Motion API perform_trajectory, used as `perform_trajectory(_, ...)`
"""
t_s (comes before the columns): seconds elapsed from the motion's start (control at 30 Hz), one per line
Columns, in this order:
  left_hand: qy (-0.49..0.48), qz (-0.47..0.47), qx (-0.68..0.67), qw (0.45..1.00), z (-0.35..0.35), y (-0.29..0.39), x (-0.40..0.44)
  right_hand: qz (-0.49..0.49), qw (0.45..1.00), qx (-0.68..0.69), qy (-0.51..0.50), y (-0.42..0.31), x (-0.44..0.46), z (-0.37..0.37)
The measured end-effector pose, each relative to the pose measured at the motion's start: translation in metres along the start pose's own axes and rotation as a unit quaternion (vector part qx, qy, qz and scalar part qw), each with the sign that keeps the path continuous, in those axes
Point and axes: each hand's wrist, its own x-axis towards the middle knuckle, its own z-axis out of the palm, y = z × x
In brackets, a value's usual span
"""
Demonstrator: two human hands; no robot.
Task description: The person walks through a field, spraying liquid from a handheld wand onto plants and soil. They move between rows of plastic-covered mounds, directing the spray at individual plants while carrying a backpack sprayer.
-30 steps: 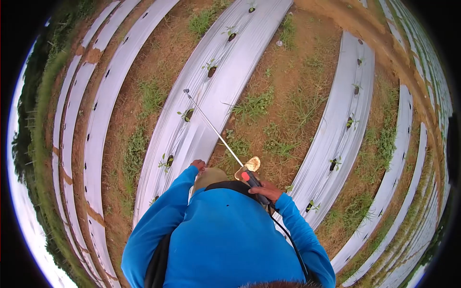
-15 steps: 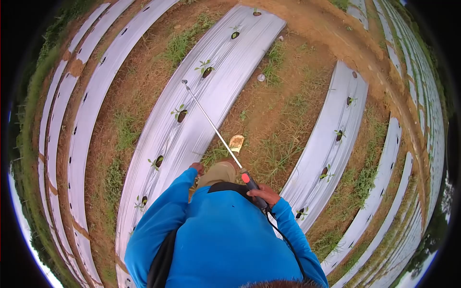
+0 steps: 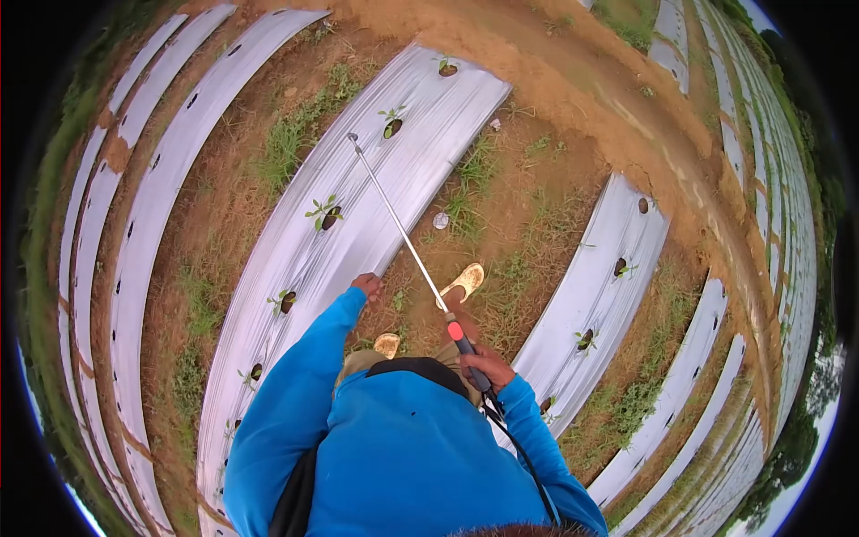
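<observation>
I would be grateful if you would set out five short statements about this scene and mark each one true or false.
1. The right hand grips the wand by its handle. True.
2. The wand ends over bare soil. False: its tip shows over the pale plastic sheeting.
3. The left hand is apart from the wand. True.
4. The person's upper clothing is red. False: the shirt is blue.
5. A seedling stands at a dark hole in the pale plastic sheeting. True.
</observation>
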Motion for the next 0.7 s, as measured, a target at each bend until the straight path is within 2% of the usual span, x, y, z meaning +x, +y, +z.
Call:
perform_trajectory(0.1,0.012,-0.087,0.063,0.994,0.004,0.013,0.049,-0.021,0.998,0.051,-0.003,-0.065,0.027,-0.059)
perform_trajectory(0.2,0.041,-0.193,0.08,0.977,0.017,0.041,0.054,0.021,0.996,0.073,-0.038,-0.133,0.033,-0.115)
perform_trajectory(0.27,0.023,-0.197,0.023,0.98,0.029,0.073,0.053,0.014,0.995,0.086,-0.043,-0.176,0.035,-0.153)
perform_trajectory(0.3,0.042,-0.143,0.061,0.987,0.033,0.08,0.061,0.022,0.996,0.075,-0.04,-0.203,0.035,-0.169)
perform_trajectory(0.33,0.047,-0.146,0.058,0.986,0.031,0.079,0.083,0.031,0.997,0.063,-0.035,-0.228,0.036,-0.182)
perform_trajectory(0.4,0.069,0.057,0.207,0.974,0.036,0.077,0.125,0.026,0.998,0.05,-0.026,-0.276,0.04,-0.205)
perform_trajectory(0.43,0.021,0.043,0.215,0.975,0.037,0.107,0.129,0.031,0.995,0.087,-0.039,-0.294,0.046,-0.218)
perform_trajectory(0.47,0.027,0.039,0.205,0.978,0.041,0.149,0.132,0.036,0.99,0.124,-0.052,-0.314,0.056,-0.231)
perform_trajectory(0.53,0.054,-0.153,0.046,0.986,0.051,0.238,0.133,0.031,0.992,0.113,-0.044,-0.349,0.078,-0.253)
perform_trajectory(0.7,0.042,-0.133,0.015,0.99,0.063,0.294,0.246,0.041,0.992,0.12,-0.016,-0.437,0.139,-0.307)
